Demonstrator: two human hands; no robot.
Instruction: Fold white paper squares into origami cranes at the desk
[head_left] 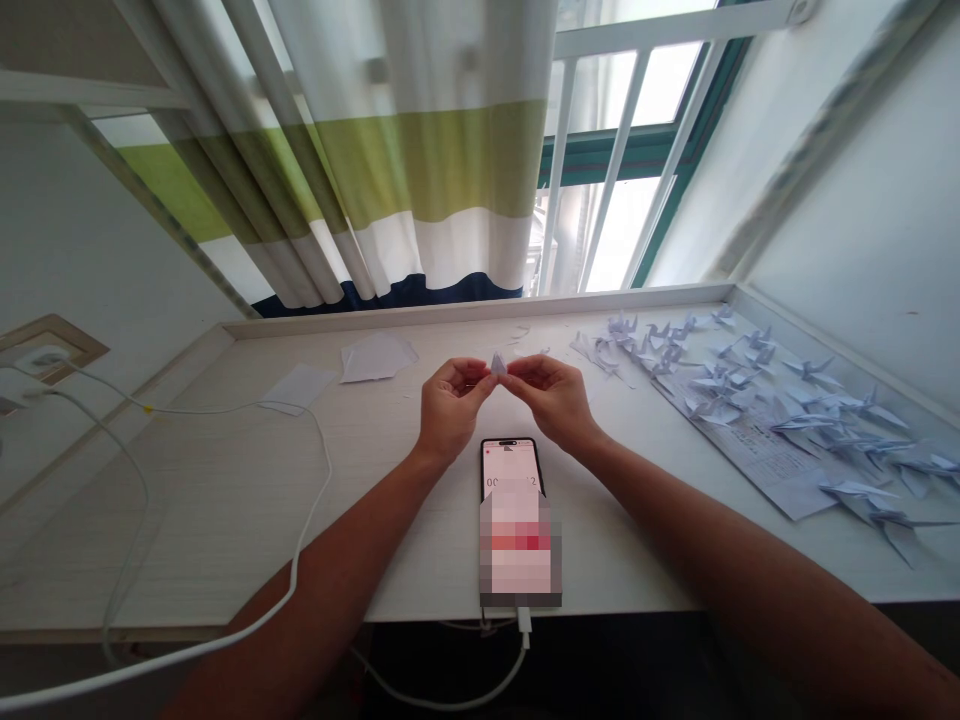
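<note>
A small folded piece of pale paper (499,363) is held above the desk (225,500), pinched from both sides. My left hand (448,408) grips its left edge with closed fingertips. On the other side, my right hand (553,398) pinches it the same way. Both hands hover just beyond a phone (516,500) that lies flat with its screen lit. Only the tip of the paper shows between my fingers.
Several folded paper cranes (750,390) lie spread over a printed sheet at the right. Loose white paper pieces (375,357) lie at the back left. A white charging cable (300,540) loops across the left and plugs into the phone. A striped curtain (405,170) hangs behind.
</note>
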